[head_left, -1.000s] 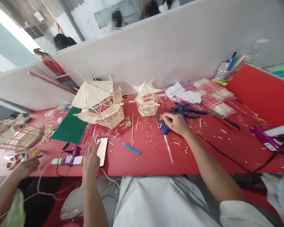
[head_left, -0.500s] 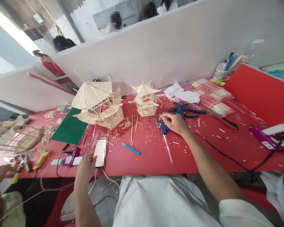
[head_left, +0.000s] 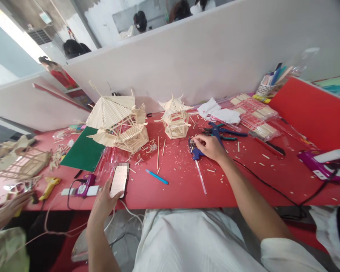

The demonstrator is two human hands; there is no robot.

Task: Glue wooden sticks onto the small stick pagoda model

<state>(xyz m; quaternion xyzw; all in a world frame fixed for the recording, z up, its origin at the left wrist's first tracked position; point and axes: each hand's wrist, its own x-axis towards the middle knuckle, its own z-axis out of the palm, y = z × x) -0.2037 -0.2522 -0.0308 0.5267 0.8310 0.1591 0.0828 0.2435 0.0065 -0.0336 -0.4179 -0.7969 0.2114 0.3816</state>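
My left hand (head_left: 103, 202) is at the table's front edge, its fingers along the left side of a phone (head_left: 119, 181) and its thumb across the lower end of the screen. White cables hang below the phone. My right hand (head_left: 211, 147) has its fingertips pinched together over the crusted dark front of a blue glue gun (head_left: 197, 154). What the pinch holds is too small to make out. A clear glue stick (head_left: 201, 177) sticks out of the gun toward me. Behind it stands a small stick pavilion (head_left: 175, 119), with a larger pavilion (head_left: 116, 126) on the left.
Blue-handled pliers (head_left: 219, 132) lie beyond my right hand. A blue pen (head_left: 157, 176), loose sticks and scraps are scattered over the red table (head_left: 175, 198). At left are a green board (head_left: 81, 153), a yellow glue gun (head_left: 49, 187) and another person's hand (head_left: 11, 209).
My left thumb has moved onto the phone's lower end, and the phone has shifted slightly. My right hand stays at the glue gun. The other person's hand at left has moved inward.
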